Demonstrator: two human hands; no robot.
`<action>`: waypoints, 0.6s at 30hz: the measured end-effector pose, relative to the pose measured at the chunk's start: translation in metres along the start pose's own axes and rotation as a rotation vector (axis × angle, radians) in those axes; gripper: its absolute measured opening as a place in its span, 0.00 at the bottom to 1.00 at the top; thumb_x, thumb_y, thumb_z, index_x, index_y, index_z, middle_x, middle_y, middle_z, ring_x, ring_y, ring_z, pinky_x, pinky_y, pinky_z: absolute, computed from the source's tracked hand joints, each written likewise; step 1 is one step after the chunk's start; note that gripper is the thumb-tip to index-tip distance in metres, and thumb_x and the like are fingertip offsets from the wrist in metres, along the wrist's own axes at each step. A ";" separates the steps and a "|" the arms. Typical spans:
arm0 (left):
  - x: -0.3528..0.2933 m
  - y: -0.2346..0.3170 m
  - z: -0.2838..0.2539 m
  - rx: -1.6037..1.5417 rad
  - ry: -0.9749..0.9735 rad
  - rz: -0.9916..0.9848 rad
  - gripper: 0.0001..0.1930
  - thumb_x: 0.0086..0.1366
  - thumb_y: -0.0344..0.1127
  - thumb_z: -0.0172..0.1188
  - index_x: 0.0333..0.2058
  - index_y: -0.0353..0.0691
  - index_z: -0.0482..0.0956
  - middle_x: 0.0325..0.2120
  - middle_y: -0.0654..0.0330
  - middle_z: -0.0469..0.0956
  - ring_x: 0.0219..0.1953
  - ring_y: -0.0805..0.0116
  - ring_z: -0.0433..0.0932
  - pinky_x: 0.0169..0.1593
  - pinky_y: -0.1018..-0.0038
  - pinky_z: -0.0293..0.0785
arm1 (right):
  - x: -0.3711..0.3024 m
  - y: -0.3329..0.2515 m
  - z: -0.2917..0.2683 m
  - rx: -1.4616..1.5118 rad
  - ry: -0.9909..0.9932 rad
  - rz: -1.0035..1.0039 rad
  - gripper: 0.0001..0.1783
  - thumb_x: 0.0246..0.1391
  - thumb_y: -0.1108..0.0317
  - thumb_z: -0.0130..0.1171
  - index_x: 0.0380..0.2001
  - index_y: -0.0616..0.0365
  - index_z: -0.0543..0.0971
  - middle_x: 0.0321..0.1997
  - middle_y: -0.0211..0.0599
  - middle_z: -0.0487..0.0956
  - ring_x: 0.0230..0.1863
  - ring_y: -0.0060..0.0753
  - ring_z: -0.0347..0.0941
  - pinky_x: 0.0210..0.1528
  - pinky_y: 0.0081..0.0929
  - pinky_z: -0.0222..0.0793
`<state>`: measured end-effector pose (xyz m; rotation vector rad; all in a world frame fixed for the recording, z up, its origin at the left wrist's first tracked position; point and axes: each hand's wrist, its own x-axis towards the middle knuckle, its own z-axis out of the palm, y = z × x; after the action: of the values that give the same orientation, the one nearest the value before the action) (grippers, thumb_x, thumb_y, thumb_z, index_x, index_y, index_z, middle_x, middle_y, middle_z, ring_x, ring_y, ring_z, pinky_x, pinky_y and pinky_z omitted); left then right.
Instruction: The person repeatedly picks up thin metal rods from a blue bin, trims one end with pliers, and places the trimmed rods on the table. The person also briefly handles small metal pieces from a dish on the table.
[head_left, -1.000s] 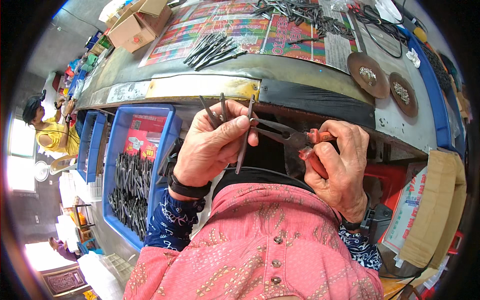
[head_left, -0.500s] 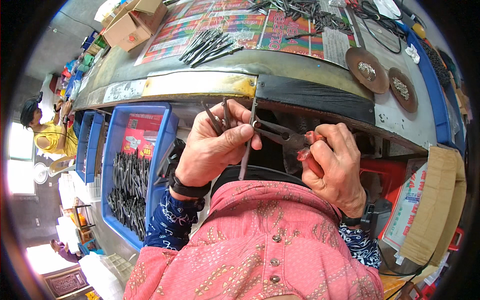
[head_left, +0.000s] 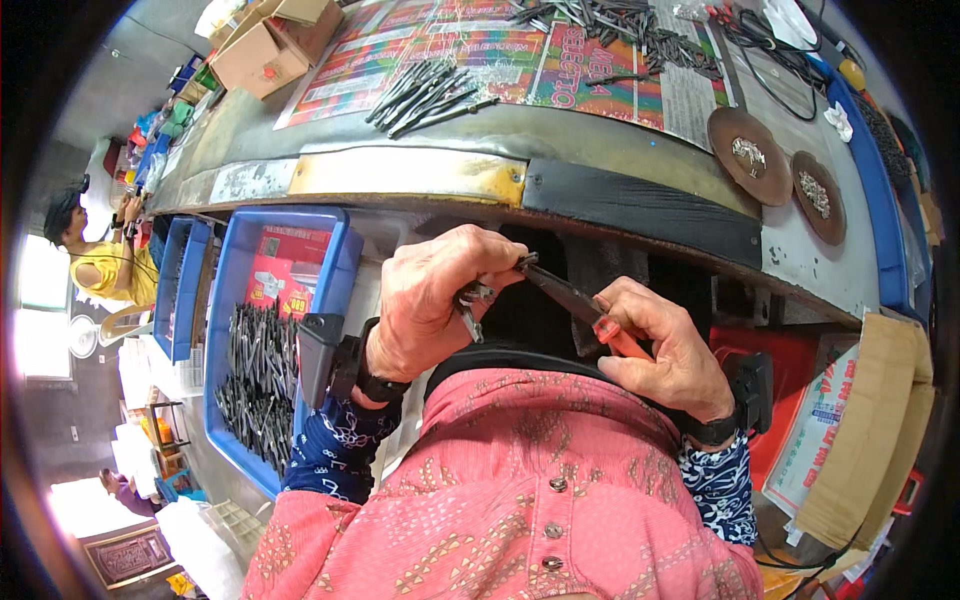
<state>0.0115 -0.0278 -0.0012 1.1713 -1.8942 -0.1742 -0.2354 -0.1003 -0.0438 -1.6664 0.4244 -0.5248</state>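
Observation:
Closed around several slim dark metal pieces [head_left: 474, 294], my left hand [head_left: 425, 300] is in front of the table edge with its back turned upward. My right hand [head_left: 672, 352] grips a pair of pliers [head_left: 568, 298] by the red-orange handles. The pliers point left, and their dark jaws meet the end of a piece at my left fingertips. Whether the jaws pinch it is too small to tell. Most of the held pieces are hidden by my left fingers.
A blue bin [head_left: 345, 255] of dark slim pieces [head_left: 255, 375] stands at my left. On the table [head_left: 620, 145] lie a dark bundle [head_left: 425, 95] and two brown dishes [head_left: 738, 180] of small bits. A cardboard box [head_left: 275, 50] sits far left. One person [head_left: 105, 265] works beyond.
My left hand has rolled over, so its back now faces up and the pieces point downward. The pliers have turned, and their handles have come closer together.

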 end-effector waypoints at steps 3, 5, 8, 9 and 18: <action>0.007 -0.007 -0.003 0.086 -0.038 -0.027 0.11 0.60 0.24 0.63 0.43 0.35 0.79 0.32 0.55 0.82 0.31 0.64 0.82 0.36 0.76 0.76 | 0.003 -0.004 -0.001 -0.187 0.116 -0.093 0.13 0.41 0.75 0.65 0.33 0.63 0.77 0.38 0.44 0.74 0.43 0.43 0.74 0.54 0.33 0.69; 0.011 -0.011 -0.005 0.120 -0.040 -0.143 0.11 0.62 0.25 0.62 0.44 0.36 0.79 0.34 0.55 0.81 0.31 0.65 0.81 0.38 0.75 0.75 | 0.005 -0.004 -0.002 -0.259 0.169 -0.126 0.13 0.39 0.75 0.64 0.33 0.62 0.76 0.41 0.42 0.74 0.39 0.35 0.70 0.43 0.27 0.65; 0.021 -0.026 -0.012 0.296 -0.044 -0.195 0.07 0.65 0.27 0.58 0.42 0.37 0.79 0.28 0.55 0.78 0.26 0.61 0.75 0.34 0.72 0.71 | 0.007 -0.003 -0.003 -0.316 0.237 -0.171 0.13 0.39 0.75 0.64 0.32 0.62 0.76 0.40 0.41 0.75 0.38 0.35 0.70 0.37 0.26 0.65; 0.023 -0.032 -0.013 0.325 -0.028 -0.201 0.06 0.66 0.28 0.57 0.41 0.36 0.78 0.27 0.55 0.78 0.25 0.60 0.74 0.33 0.72 0.70 | 0.007 -0.002 -0.003 -0.333 0.247 -0.176 0.13 0.39 0.76 0.64 0.32 0.62 0.76 0.40 0.41 0.75 0.38 0.35 0.71 0.38 0.26 0.65; 0.055 -0.105 -0.015 0.457 0.008 -0.156 0.04 0.67 0.28 0.56 0.37 0.35 0.75 0.31 0.52 0.80 0.32 0.52 0.78 0.37 0.67 0.72 | 0.009 0.001 -0.002 -0.412 0.319 -0.193 0.12 0.36 0.80 0.64 0.29 0.62 0.77 0.37 0.44 0.75 0.42 0.43 0.75 0.46 0.32 0.71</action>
<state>0.0820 -0.1239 -0.0136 1.6220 -1.8892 0.1910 -0.2295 -0.1069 -0.0438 -2.0384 0.6393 -0.8995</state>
